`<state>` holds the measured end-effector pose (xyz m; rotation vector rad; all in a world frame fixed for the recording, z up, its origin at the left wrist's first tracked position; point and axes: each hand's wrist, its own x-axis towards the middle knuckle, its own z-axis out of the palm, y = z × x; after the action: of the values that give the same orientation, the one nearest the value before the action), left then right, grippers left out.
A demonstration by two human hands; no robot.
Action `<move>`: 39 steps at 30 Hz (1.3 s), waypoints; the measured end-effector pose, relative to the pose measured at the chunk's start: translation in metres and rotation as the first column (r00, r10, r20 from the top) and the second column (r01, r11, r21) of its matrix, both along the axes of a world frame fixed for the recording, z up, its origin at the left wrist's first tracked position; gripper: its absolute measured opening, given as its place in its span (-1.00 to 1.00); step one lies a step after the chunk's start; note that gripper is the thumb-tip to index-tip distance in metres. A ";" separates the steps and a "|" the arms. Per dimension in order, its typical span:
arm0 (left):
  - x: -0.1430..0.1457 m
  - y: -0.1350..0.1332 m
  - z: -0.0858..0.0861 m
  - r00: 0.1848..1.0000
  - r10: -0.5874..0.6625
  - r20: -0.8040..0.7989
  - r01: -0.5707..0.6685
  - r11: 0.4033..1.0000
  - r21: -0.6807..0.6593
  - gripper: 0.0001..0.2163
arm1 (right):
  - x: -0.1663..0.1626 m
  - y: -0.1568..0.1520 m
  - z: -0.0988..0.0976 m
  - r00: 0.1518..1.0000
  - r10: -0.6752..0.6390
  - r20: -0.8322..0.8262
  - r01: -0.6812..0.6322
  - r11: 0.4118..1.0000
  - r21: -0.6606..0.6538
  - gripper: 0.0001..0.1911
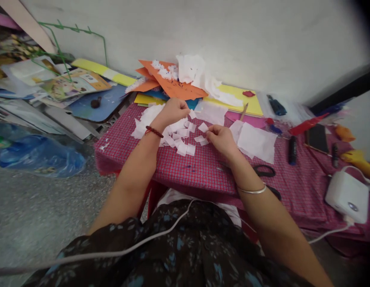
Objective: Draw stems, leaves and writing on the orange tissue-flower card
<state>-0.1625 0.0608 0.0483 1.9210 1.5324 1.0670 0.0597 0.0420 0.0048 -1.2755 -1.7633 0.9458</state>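
Observation:
My left hand is closed in a pinch over the pile of small white paper pieces, with a white bit at its fingertips. Between the thumb and fingers of my right hand is a small white paper piece. Just below its fingertips lie a few more pieces on the red checked tablecloth. A stack of white paper sheets rests right of my right hand. Black-handled scissors lie partly hidden beneath my right forearm.
Orange paper and crumpled white paper lie against the wall. A pencil, a black marker and a white power bank with a cable are on the right. A blue stool stands left of the table.

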 end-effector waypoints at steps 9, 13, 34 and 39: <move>-0.007 -0.002 0.005 0.968 -0.031 -0.250 0.018 0.998 -0.054 -0.79 | -0.020 -0.020 0.015 0.953 0.132 0.272 -0.205 0.943 0.261 -0.79; -0.005 -0.001 0.005 0.984 0.009 -0.178 -0.012 1.000 -0.016 -0.81 | -0.034 -0.022 0.022 0.904 0.278 0.326 -0.346 0.922 0.173 -0.83; 0.000 -0.002 0.008 0.995 -0.041 -0.086 0.041 0.999 -0.006 -0.88 | -0.058 -0.005 0.010 0.961 0.251 -0.117 -0.267 0.953 -0.141 -0.86; 0.003 -0.016 0.020 0.995 -0.090 0.046 0.091 0.996 -0.015 -0.70 | -0.038 0.007 0.017 0.896 -0.143 -0.419 0.054 0.975 -0.216 -0.85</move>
<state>-0.1591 0.0444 0.0679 1.9222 1.4113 1.0484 0.0217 0.0492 0.0216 -1.1523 -1.2701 1.2616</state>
